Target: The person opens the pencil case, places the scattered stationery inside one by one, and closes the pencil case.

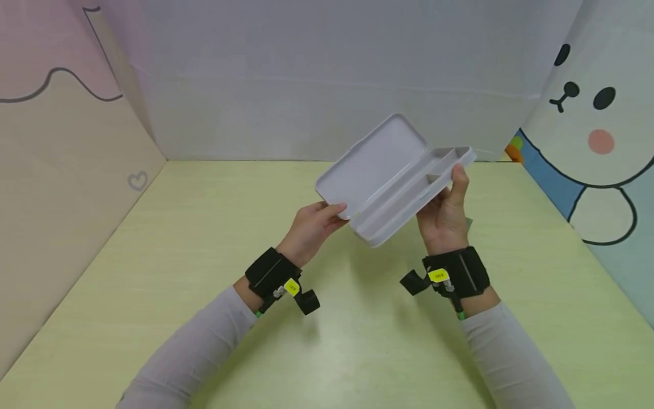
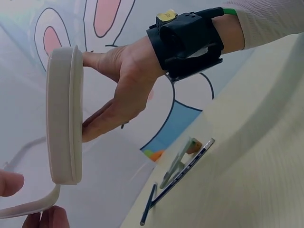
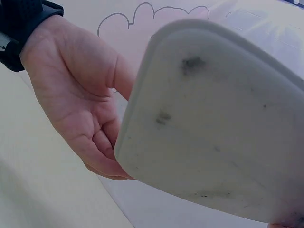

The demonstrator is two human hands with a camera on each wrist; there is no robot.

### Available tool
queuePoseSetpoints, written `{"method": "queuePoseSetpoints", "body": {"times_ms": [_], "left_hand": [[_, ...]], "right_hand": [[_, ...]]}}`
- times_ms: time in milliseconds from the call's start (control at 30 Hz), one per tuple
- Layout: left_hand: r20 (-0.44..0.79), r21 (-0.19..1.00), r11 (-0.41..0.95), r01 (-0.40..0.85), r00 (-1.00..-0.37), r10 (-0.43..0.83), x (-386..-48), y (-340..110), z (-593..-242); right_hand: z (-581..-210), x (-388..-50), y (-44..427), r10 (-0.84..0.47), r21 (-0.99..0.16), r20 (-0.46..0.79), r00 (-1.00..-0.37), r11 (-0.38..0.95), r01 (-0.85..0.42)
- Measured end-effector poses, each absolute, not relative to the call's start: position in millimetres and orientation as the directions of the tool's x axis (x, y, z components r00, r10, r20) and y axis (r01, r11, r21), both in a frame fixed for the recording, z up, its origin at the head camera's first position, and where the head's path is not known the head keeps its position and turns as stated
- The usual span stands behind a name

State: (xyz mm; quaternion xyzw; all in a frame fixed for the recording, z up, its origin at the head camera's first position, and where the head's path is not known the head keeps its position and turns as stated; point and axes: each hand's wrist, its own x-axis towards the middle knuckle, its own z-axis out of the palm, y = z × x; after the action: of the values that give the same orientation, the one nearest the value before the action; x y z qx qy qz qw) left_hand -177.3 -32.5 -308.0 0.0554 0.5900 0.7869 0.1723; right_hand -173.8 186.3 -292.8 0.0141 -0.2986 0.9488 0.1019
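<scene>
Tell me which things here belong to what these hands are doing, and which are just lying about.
In the job:
White case, held open
Left hand, pinching the lid
Right hand, holding the compartment half

Apparently just lying on the table:
Longer dark stick
Shorter dark stick
Pale green piece
Small brown piece

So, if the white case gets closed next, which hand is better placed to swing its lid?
Probably the left hand: it pinches the open lid near its closest corner. The right hand grips the compartment side, so it could hold that steady.
</scene>
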Motion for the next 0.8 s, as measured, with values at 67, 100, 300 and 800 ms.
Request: {"method": "queuePoseSetpoints", "body": {"times_ms": [67, 100, 300, 800], "left_hand": [[-0.137, 0.941, -0.263, -0.211, -0.952, 0.275, -178.6, -30.7, -308.9], [-0.145, 0.938, -0.273, -0.212, -0.958, 0.246, -179.1, -30.2, -309.3], [-0.162, 0.933, -0.293, -0.209, -0.971, 0.177, -180.8, -29.3, -311.2], [-0.185, 0.953, -0.232, -0.194, -0.981, 0.058, -182.7, -28.8, -310.4]], "right_hand": [[-291.4, -172.3, 184.2, 0.201, -0.574, 0.083, -0.976, -0.791, -0.212], [-290.8, -171.5, 183.3, 0.204, -0.578, 0.085, -0.975, -0.787, -0.215], [-288.3, -169.1, 180.7, 0.214, -0.598, 0.118, -0.97, -0.765, -0.241], [-287.5, -166.5, 170.6, 0.188, -0.6, 0.128, -0.974, -0.767, -0.227]]}}
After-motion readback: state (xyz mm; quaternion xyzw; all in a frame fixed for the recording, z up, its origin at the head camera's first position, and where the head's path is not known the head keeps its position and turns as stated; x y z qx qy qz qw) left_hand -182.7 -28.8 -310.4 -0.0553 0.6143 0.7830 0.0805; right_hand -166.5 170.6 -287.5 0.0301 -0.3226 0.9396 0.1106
